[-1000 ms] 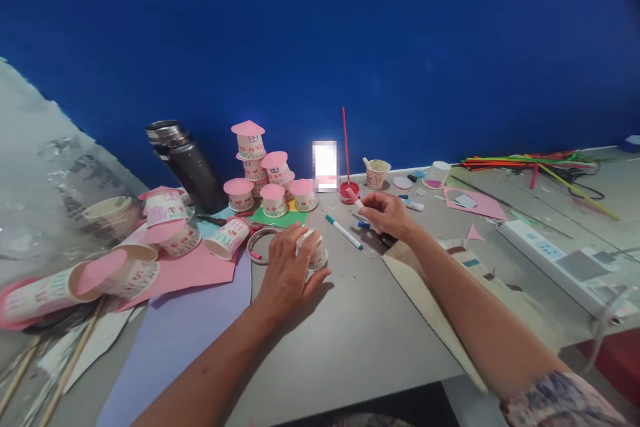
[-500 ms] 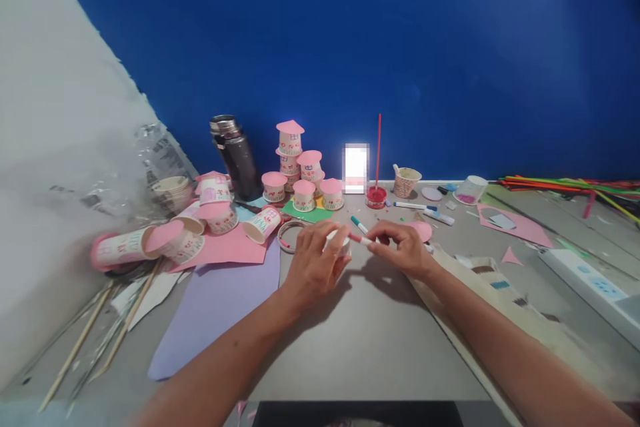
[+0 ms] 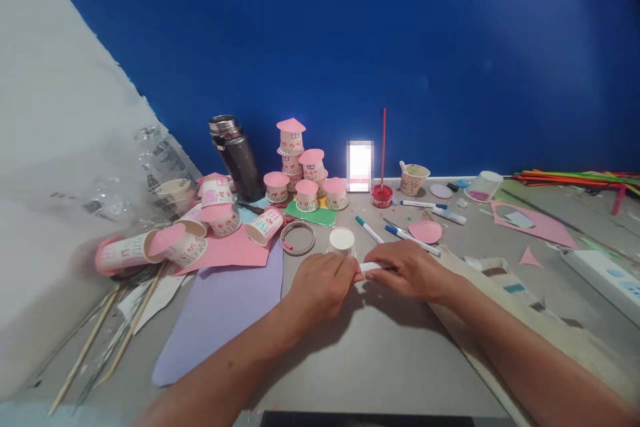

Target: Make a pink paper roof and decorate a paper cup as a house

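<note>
My right hand point(image 3: 407, 270) is closed round the white barrel of a marker point(image 3: 371, 267). My left hand point(image 3: 324, 285) is closed on the red end of this marker, so the two hands meet at it. Just beyond my left fingers, a small white paper cup point(image 3: 342, 239) stands upside down on the table, its lower part hidden by my hands. A green-capped marker point(image 3: 369, 229) and a blue-capped marker point(image 3: 413, 241) lie behind my right hand, close to a round pink paper piece point(image 3: 425, 232).
Decorated paper cups with pink cone roofs point(image 3: 307, 195) are grouped at the back, beside a dark flask point(image 3: 237, 159). A tape roll point(image 3: 298, 239) lies left of the cup. Purple paper point(image 3: 220, 320) covers the left side. A power strip point(image 3: 607, 283) sits at right.
My left hand has let go of the cup, which now stands upside down on the table. Both hands have come nearer to me and together on the marker, its red end now mostly covered.
</note>
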The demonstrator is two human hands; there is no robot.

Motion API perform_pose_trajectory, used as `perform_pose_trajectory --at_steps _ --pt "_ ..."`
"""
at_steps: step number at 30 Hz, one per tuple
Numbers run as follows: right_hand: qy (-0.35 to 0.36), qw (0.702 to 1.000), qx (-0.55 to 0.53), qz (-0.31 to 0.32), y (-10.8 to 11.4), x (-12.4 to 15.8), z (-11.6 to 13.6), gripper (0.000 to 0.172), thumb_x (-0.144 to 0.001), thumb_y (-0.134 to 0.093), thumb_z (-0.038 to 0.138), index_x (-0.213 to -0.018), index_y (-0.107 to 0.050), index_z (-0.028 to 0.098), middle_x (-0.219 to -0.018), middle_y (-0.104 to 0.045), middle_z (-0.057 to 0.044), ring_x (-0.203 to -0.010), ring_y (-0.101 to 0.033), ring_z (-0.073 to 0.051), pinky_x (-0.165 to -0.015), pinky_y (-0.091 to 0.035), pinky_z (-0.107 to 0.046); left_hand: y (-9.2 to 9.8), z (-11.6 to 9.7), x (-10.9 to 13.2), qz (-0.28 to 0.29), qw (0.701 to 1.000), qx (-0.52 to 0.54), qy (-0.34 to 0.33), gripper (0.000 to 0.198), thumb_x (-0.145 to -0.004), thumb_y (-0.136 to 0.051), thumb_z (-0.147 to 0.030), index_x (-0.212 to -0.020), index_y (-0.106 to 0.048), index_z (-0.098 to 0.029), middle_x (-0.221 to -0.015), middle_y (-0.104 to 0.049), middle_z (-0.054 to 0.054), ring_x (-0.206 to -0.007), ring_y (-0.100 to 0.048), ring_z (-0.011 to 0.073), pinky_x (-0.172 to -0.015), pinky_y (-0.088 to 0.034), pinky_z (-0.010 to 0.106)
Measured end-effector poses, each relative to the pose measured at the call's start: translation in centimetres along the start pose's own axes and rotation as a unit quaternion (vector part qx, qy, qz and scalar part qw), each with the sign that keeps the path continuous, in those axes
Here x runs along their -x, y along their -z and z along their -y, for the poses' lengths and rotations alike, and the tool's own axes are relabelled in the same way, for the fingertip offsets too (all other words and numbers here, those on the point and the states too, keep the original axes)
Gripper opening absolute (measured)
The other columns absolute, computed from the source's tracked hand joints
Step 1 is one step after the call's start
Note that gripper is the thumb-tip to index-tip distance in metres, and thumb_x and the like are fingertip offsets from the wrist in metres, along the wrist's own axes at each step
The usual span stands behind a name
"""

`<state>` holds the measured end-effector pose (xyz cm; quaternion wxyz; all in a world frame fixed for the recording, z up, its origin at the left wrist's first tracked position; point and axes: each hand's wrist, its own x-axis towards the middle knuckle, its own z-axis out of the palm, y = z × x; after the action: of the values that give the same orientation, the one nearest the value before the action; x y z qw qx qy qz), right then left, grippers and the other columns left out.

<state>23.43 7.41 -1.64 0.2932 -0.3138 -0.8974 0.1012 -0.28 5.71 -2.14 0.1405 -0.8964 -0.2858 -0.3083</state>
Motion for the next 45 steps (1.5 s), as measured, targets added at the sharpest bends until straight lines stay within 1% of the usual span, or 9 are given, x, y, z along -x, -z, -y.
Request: perform_pose_trajectory --at_steps 11,14,17,19,23,25,32,39,45 --pt "0.088 0.977 0.183 -0.062 0.6 0.0 -0.2 0.054 -0.113 -0.036 0.050 -0.076 -0.063 0.021 -0.060 -0.059 0.000 -0.054 -0.046 -0.014 -0.056 -0.019 -0.035 1.5 0.0 -0.6 -0.015 0.999 0.003 0.041 0.036 -0.110 -0.044 -0.028 -0.076 -0.053 -0.021 -0.058 -0.063 -0.003 -0.047 -0.053 0.0143 -0.051 -0.028 0.032" --pt "0.001 0.970 0.219 -0.101 2.3 0.5 -2.4 0.063 -0.110 -0.032 0.060 -0.072 -0.065 0.022 -0.058 -0.058 -0.002 -0.053 -0.044 -0.015 -0.056 -0.020 -0.035 3.9 2.3 -0.8 -0.040 0.988 0.049 0.138 0.038 -0.109 -0.040 -0.031 -0.076 -0.055 -0.022 -0.056 -0.060 -0.004 -0.047 -0.050 0.0134 -0.049 -0.029 0.028" --pt "-0.138 0.942 0.224 -0.207 4.1 0.7 -4.2 0.062 -0.107 -0.037 0.065 -0.070 -0.065 0.023 -0.058 -0.055 -0.003 -0.054 -0.044 -0.017 -0.057 -0.023 -0.034 6.6 4.5 -1.2 -0.088 0.926 0.119 0.347 0.036 -0.109 -0.040 -0.034 -0.078 -0.056 -0.022 -0.049 -0.047 -0.007 -0.044 -0.045 0.0123 -0.050 -0.034 0.025" --pt "-0.160 0.950 0.159 -0.216 4.1 0.5 -4.4 0.056 -0.107 -0.038 0.061 -0.082 -0.069 0.022 -0.067 -0.062 -0.005 -0.062 -0.053 -0.019 -0.060 -0.030 -0.033 7.3 4.8 -1.5 -0.049 0.925 0.147 0.347 0.033 -0.107 -0.043 -0.035 -0.081 -0.058 -0.022 -0.053 -0.050 -0.006 -0.049 -0.049 0.0123 -0.054 -0.038 0.025" --pt "-0.198 0.967 0.046 -0.152 1.9 0.0 -3.7 0.038 -0.105 -0.045 0.044 -0.126 -0.068 0.022 -0.079 -0.070 -0.005 -0.068 -0.061 -0.022 -0.065 -0.037 -0.034 5.7 3.0 -1.7 0.247 0.935 0.171 0.191 0.035 -0.104 -0.050 -0.033 -0.072 -0.060 -0.021 -0.066 -0.063 -0.002 -0.058 -0.055 0.0138 -0.055 -0.035 0.025" --pt "-0.233 0.960 -0.018 -0.157 1.0 -0.1 -3.6 0.044 -0.103 -0.048 0.036 -0.143 -0.058 0.021 -0.075 -0.070 -0.002 -0.067 -0.064 -0.022 -0.067 -0.042 -0.035 4.6 2.2 -1.5 0.303 0.928 0.152 0.155 0.027 -0.101 -0.057 -0.032 -0.078 -0.066 -0.021 -0.074 -0.069 0.000 -0.066 -0.062 0.0165 -0.057 -0.037 0.026" --pt "-0.262 0.924 -0.194 -0.202 0.8 -0.5 -3.4 0.044 -0.095 -0.056 0.031 -0.138 -0.063 0.021 -0.072 -0.071 0.001 -0.056 -0.056 -0.015 -0.062 -0.047 -0.032 2.8 2.4 -1.1 0.095 0.986 0.063 0.118 0.014 -0.102 -0.056 -0.023 -0.110 -0.066 -0.018 -0.108 -0.071 0.012 -0.103 -0.068 0.0277 -0.087 -0.054 0.042" --pt "-0.321 0.849 -0.357 -0.221 1.0 -0.6 -3.0 0.037 -0.087 -0.070 0.035 -0.121 -0.073 0.020 -0.081 -0.072 -0.001 -0.051 -0.048 -0.009 -0.049 -0.040 -0.026 -0.9 3.1 -0.5 0.172 0.972 0.029 0.160 0.088 -0.079 -0.083 -0.028 -0.152 -0.036 -0.018 -0.156 -0.049 0.025 -0.140 -0.052 0.0437 -0.110 -0.047 0.062" --pt "-0.275 0.810 -0.495 -0.153 1.1 -0.2 -3.0 0.067 -0.078 -0.083 0.037 -0.140 -0.064 0.025 -0.123 -0.072 -0.010 -0.075 -0.060 -0.013 -0.058 -0.052 -0.028 -2.0 4.8 -1.2 0.154 0.964 0.049 0.211 0.094 -0.075 -0.083 -0.026 -0.154 -0.033 -0.022 -0.154 -0.052 0.023 -0.144 -0.050 0.0431 -0.112 -0.045 0.064"
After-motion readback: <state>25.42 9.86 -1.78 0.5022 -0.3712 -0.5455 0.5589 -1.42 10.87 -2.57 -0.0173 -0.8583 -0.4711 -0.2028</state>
